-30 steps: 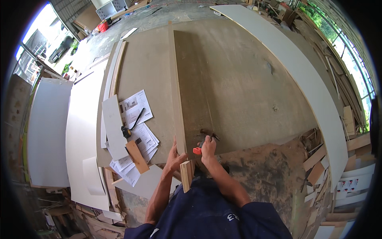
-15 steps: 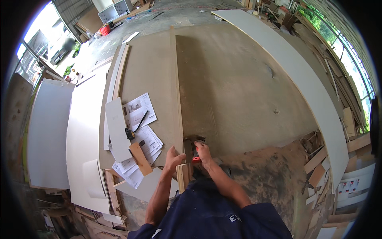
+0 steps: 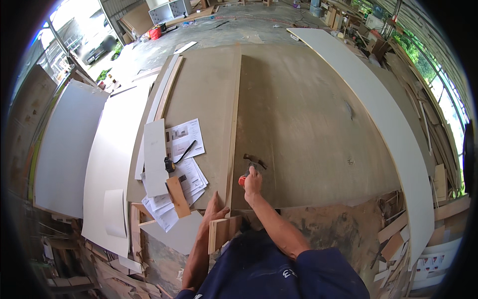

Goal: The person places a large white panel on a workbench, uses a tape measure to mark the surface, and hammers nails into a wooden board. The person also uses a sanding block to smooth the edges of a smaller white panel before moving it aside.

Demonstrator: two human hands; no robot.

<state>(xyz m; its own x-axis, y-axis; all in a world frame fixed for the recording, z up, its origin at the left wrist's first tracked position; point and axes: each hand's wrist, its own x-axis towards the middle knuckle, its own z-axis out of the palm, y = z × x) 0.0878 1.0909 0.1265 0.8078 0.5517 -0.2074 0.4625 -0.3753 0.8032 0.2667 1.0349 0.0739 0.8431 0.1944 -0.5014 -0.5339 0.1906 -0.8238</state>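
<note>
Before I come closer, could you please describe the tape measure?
On the left of the large brown panel, a short pale board lies by printed sheets. At that board's right edge is the tape measure, the only chunky black-and-yellow thing there.

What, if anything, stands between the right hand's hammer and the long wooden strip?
Nothing visible: only brown panel shows between the hammer in the right hand and the wooden strip to its left.
</note>
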